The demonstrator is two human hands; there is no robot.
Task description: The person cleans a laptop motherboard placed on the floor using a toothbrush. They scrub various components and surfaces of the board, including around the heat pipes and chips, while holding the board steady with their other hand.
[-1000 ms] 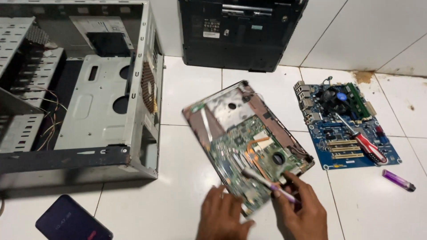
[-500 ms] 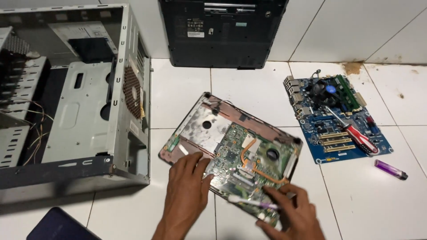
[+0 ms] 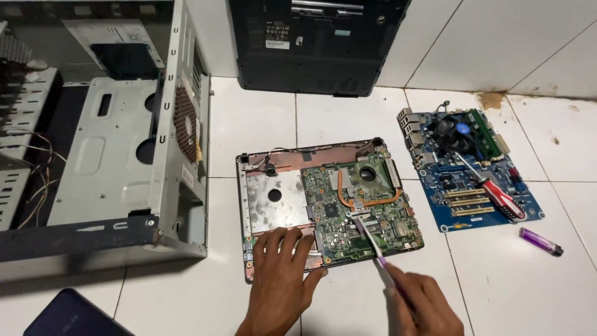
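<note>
left hand (image 3: 281, 274) lies flat, fingers spread, on the near edge of the laptop base (image 3: 273, 199) on the floor; right hand (image 3: 423, 305) is clamped on a brush (image 3: 368, 239) whose tip touches the green board (image 3: 360, 208)

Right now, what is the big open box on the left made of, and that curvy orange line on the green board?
The computer case looks like bare sheet metal: dull grey, thin folded edges, punched vent holes. The curvy pipe on the green laptop board looks like copper, by its orange-brown shine, though it could be coated. The board itself seems a glossy green laminate studded with small parts.
</note>
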